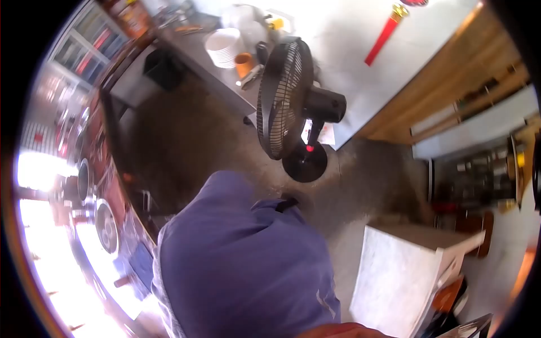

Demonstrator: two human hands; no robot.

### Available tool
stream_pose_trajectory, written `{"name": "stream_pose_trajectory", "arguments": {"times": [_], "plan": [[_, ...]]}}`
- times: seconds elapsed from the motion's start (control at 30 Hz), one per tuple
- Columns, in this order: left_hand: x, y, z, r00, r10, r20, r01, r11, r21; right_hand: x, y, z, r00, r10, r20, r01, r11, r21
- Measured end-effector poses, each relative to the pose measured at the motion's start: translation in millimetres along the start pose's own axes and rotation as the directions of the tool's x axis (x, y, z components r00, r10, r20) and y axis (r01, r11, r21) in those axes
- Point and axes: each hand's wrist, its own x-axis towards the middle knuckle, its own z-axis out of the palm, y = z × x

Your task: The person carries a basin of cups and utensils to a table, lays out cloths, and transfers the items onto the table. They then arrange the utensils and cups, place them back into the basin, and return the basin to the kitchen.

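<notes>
Neither of my hands shows clearly in the head view. A blue-purple garment (248, 265) covers the front of my body and fills the lower middle. Below it, a reddish-brown strip (346, 331) crosses the bottom edge; too little of it shows to make out what it is. Ahead of me a black pedestal fan (284, 101) stands on the floor on its round base. Part of a shiny metal thing (473, 328) shows at the bottom right edge.
A white box-like cabinet (394, 276) stands to my right. Behind the fan, a counter bears stacked white containers (224, 49) and an orange cup (244, 65). Round metal vessels (107, 228) line the bright counter on the left. Shelves (479, 174) are at far right.
</notes>
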Motion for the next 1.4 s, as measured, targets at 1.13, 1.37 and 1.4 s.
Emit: {"name": "stream_pose_trajectory", "arguments": {"times": [1.13, 1.37, 1.4], "plan": [[320.6, 700.4, -715.3, 0.917, -0.121, -0.381, -0.39, -0.064, -0.918, 813.2, -115.6, -652.3, 0.786, 0.499, 0.366, -0.618, 0.602, 0.506], [325.5, 645.3, -769.8, 0.844, -0.531, -0.075, -0.243, -0.254, -0.936, 1053.9, -174.6, -696.0, 0.869, 0.341, 0.358, -0.45, 0.845, 0.289], [351.5, 643.8, -783.6, 0.837, -0.543, -0.07, -0.266, -0.291, -0.919, 1103.7, -199.2, -707.8, 0.883, 0.316, 0.347, -0.416, 0.87, 0.264]]}}
